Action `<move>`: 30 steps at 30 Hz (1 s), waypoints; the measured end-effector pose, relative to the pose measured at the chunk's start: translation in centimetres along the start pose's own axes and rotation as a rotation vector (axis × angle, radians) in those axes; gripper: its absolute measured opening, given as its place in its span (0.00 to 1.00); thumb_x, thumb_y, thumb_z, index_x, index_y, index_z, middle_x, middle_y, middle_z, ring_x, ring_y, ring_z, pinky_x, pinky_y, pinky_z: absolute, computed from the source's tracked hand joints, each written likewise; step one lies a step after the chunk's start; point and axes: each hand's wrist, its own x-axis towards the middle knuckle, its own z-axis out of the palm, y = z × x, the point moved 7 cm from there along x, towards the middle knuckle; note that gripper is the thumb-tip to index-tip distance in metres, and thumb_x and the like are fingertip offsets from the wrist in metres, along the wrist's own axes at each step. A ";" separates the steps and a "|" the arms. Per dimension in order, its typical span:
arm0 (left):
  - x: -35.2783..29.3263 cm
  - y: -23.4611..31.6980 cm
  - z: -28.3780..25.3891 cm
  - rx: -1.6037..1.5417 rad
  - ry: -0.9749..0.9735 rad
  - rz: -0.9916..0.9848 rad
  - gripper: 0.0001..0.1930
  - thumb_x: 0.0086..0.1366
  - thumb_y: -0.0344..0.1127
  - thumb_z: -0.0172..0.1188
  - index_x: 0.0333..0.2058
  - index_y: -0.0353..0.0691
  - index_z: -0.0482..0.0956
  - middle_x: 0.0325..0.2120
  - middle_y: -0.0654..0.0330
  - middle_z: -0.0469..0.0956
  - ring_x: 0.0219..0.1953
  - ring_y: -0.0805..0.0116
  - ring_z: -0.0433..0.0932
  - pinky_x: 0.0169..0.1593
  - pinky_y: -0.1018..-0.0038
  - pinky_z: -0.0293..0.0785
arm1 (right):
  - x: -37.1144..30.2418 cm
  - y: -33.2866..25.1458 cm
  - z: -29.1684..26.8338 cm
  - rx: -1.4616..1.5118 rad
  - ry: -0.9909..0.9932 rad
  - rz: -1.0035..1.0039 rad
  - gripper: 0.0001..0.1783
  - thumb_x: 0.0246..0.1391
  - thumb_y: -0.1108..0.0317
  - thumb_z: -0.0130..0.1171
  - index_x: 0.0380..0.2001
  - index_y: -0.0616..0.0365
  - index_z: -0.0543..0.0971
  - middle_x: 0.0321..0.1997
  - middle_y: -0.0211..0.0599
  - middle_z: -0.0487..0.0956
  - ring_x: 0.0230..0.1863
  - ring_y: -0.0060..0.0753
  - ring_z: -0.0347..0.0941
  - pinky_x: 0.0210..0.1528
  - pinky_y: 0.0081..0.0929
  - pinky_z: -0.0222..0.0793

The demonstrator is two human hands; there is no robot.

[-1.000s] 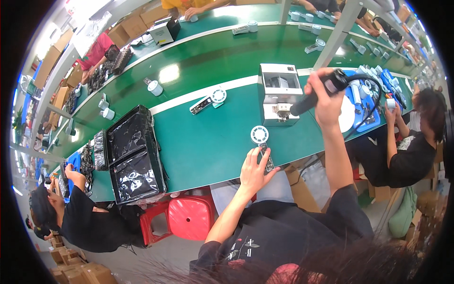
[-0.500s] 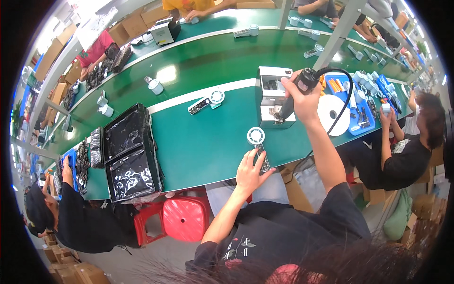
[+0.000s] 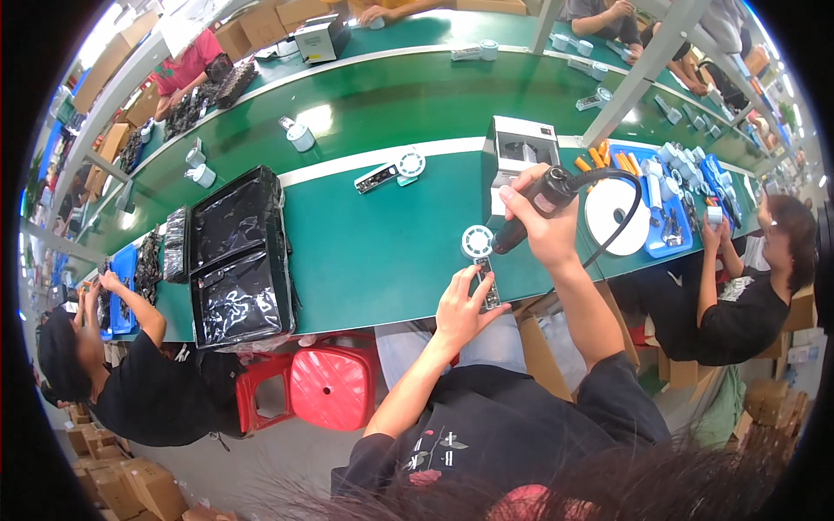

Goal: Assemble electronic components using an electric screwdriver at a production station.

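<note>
At the far left a person in black (image 3: pixel 148 382) sat bent toward a blue bin (image 3: pixel 115 291), and just to the right two black trays lined with shiny plastic (image 3: pixel 234 256) lay on the green bench (image 3: pixel 373 252), with a red stool (image 3: pixel 334 386) below the bench edge. Farther along, near the white stripe, a small black-and-white handheld device (image 3: pixel 388 174) lay alone. At the near edge of the bench the left hand (image 3: pixel 465 308) rested with fingers loosely spread, its fingertips steadying a small device with a white round head and dark slim body (image 3: pixel 482 260) that lay flat on the green surface just before the person. Above and to the right of it the right hand (image 3: pixel 543 221) was wrapped tightly around a black power screwdriver (image 3: pixel 534 208), its tip angled down at the device's round head, a black cable looping away behind. Behind the tool stood a grey box-shaped machine (image 3: pixel 519 152); to the right lay a white round disc (image 3: pixel 617 217) and a blue tray of small parts (image 3: pixel 682 195), beside a seated person in black (image 3: pixel 747 295)
</note>
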 end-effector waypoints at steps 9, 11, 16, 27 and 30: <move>-0.1 0.0 -0.1 -0.009 0.003 -0.002 0.32 0.48 0.47 0.76 0.50 0.38 0.78 0.51 0.49 0.71 0.50 0.50 0.76 0.49 0.62 0.77 | -0.1 1.0 0.1 -0.012 -0.004 0.014 0.08 0.53 0.81 0.65 0.32 0.59 0.75 0.26 0.30 0.77 0.25 0.21 0.75 0.28 0.18 0.70; -0.1 -0.1 -0.1 -0.008 0.002 -0.004 0.32 0.48 0.47 0.76 0.50 0.38 0.78 0.51 0.49 0.71 0.50 0.51 0.76 0.49 0.62 0.77 | -0.1 1.0 0.2 -0.002 -0.005 0.009 0.08 0.53 0.81 0.65 0.32 0.59 0.75 0.26 0.30 0.77 0.25 0.21 0.75 0.28 0.18 0.70; -0.1 -0.1 0.0 -0.009 0.005 0.008 0.32 0.48 0.47 0.76 0.50 0.38 0.78 0.51 0.49 0.71 0.49 0.51 0.77 0.49 0.63 0.77 | -0.2 1.1 0.6 -0.034 -0.018 0.033 0.08 0.53 0.80 0.65 0.32 0.59 0.75 0.27 0.31 0.77 0.25 0.20 0.75 0.28 0.18 0.70; 0.0 -0.1 0.1 -0.005 -0.002 0.009 0.31 0.48 0.47 0.76 0.50 0.38 0.79 0.51 0.49 0.71 0.46 0.52 0.77 0.47 0.62 0.78 | -1.4 2.2 0.2 0.043 -0.155 -0.099 0.10 0.52 0.79 0.60 0.29 0.59 0.68 0.27 0.32 0.69 0.22 0.19 0.68 0.26 0.17 0.66; -0.1 -0.2 0.2 -0.011 -0.010 -0.003 0.31 0.48 0.46 0.76 0.50 0.38 0.79 0.52 0.49 0.71 0.46 0.52 0.77 0.47 0.62 0.78 | -1.4 2.6 -0.2 0.140 -0.167 -0.079 0.10 0.51 0.79 0.61 0.30 0.59 0.69 0.28 0.33 0.70 0.24 0.20 0.69 0.26 0.17 0.65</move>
